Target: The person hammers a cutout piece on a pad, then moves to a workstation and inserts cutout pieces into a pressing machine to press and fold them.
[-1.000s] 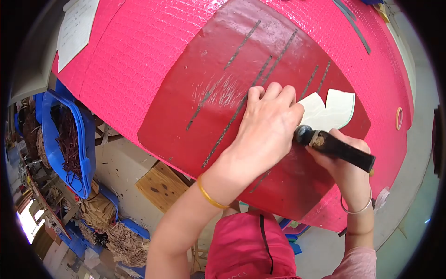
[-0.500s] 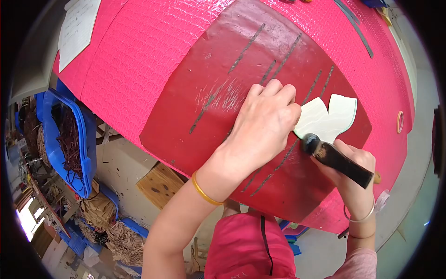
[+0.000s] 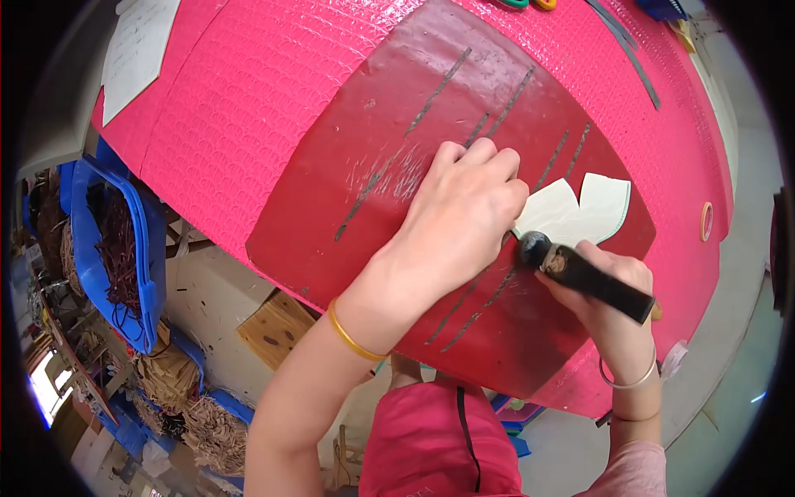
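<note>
A pale cream cut piece [image 3: 571, 215] with a V-shaped notch and a greenish edge lies on the dark red board [image 3: 348, 149]. My left hand [image 3: 464, 199] rests at the piece's left edge with its fingers curled under. Whatever those fingertips pinch is hidden from the camera. My right hand [image 3: 609, 290] is wrapped around a hammer with a black head [image 3: 600, 286], just below the piece. The hammer's rounded end points toward my left hand and is close to its fingers. Only a bit of the wooden handle shows past my right hand.
The board, marked with dark strips and scratches, lies on a pink quilted covering [image 3: 224, 124]. Scissors handles [image 3: 530, 3], dark grey strips [image 3: 629, 58] and a tape roll [image 3: 706, 221] lie around it. A paper sheet [image 3: 141, 50] is at upper left; blue bins [image 3: 149, 257] stand below left.
The hammer has moved slightly left, nearer to my left hand. My left hand stays at the piece's edge, and the whole view has shifted a little.
</note>
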The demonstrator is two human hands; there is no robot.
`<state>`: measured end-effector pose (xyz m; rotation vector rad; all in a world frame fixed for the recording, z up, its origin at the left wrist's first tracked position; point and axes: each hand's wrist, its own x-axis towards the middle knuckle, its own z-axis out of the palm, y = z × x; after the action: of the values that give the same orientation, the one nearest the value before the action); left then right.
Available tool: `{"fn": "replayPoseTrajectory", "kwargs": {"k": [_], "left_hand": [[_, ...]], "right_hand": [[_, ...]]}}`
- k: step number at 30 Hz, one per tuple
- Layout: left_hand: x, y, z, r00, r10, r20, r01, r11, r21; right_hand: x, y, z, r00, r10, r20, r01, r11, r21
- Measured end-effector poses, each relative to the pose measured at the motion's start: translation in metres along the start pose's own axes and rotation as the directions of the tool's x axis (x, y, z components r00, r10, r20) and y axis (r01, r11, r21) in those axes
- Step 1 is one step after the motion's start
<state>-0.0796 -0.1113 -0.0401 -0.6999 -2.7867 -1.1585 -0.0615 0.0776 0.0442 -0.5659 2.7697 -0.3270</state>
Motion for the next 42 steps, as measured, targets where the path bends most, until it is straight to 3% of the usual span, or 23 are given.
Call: {"fn": "replayPoseTrajectory", "kwargs": {"k": [4,8,12,14,18,23,26,30,33,35,36,38,39,42], "left_hand": [[0.004,0.008,0.001,0.999,-0.028,0.028,0.025,0.994,0.105],[0.004,-0.006,-0.001,0.999,0.044,0.018,-0.044,0.999,-0.008],[0.007,0.002,0.002,0.999,0.010,0.036,-0.014,0.994,0.109],[0.008,-0.002,0.000,1.000,0.013,0.010,-0.013,0.999,0.032],[0.005,-0.001,0.000,0.998,-0.048,-0.027,0.049,0.998,0.039],[0.011,0.006,-0.002,0.992,-0.127,-0.027,0.128,0.991,0.047],[0.014,0.008,-0.002,0.985,-0.171,-0.025,0.172,0.982,0.080],[0.018,0.006,-0.001,0.987,-0.159,-0.010,0.159,0.983,0.090],[0.014,0.006,-0.001,0.990,-0.137,-0.026,0.139,0.985,0.100],[0.011,0.006,-0.002,0.992,-0.124,-0.036,0.127,0.988,0.090],[0.010,0.006,-0.002,0.992,-0.119,-0.042,0.122,0.989,0.084],[0.005,-0.003,-0.003,0.988,-0.133,-0.071,0.128,0.989,-0.077],[0.004,-0.009,-0.008,0.985,-0.143,-0.092,0.129,0.980,-0.150],[-0.009,-0.015,-0.029,0.958,-0.232,-0.170,0.207,0.966,-0.155]], "right_hand": [[-0.001,-0.009,-0.010,1.000,0.001,-0.028,-0.001,1.000,0.012],[0.004,-0.004,0.000,0.999,-0.014,-0.045,0.015,1.000,0.010],[0.000,-0.010,-0.008,0.999,0.025,-0.042,-0.024,1.000,0.006],[0.010,-0.008,0.005,0.996,-0.012,-0.083,0.013,1.000,0.011],[0.001,-0.010,-0.014,0.999,0.035,0.018,-0.034,0.999,-0.010],[0.014,-0.012,0.005,0.990,0.013,-0.138,-0.003,0.997,0.074],[0.004,-0.013,-0.017,0.997,0.067,0.039,-0.067,0.998,0.013],[0.018,-0.013,0.003,0.995,0.026,-0.099,-0.014,0.993,0.121],[0.014,-0.017,-0.010,0.997,0.007,-0.077,-0.004,0.999,0.043],[0.008,-0.021,-0.018,0.998,0.042,-0.037,-0.043,0.999,-0.028],[0.013,-0.018,-0.011,0.998,0.022,-0.063,-0.021,1.000,0.022],[0.025,-0.011,0.007,0.992,-0.002,-0.127,0.017,0.992,0.121],[0.024,-0.017,0.001,0.970,-0.115,-0.213,0.126,0.991,0.036],[0.015,-0.018,-0.008,0.991,0.018,-0.131,0.000,0.991,0.135]]}}
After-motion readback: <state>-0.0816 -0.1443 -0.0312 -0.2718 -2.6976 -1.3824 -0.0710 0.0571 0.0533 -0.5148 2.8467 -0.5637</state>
